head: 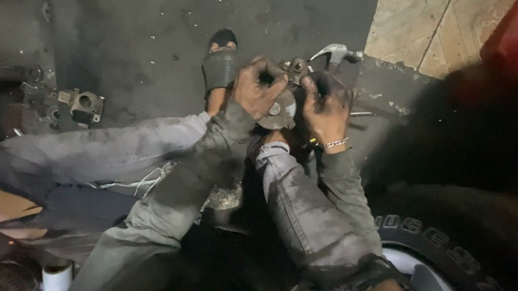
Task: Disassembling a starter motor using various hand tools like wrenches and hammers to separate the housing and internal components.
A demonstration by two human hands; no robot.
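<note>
You're seated on a dark mat (156, 12), looking down at both hands, w/ legs in grimy grey jeans stretched out ahead. Your left hand (257, 88) is closed tight around the left side of a greasy metal part (279, 108), knuckles up. Your right hand (326, 104), w/ a chain bracelet (334, 143) at the wrist, is closed on the part's right side. The part sits between the 2 hands, approx. centre of view, just above your knee; its round pale face shows between the hands. A sandal (219, 65) on your foot is just left of the left hand. A hammer (336, 52) lies on the floor right behind the hands. Another small metal part (82, 104) lies on the mat, well to the left. A tyre (458, 252) on its rim fills the lower right, beside your right leg.
</note>
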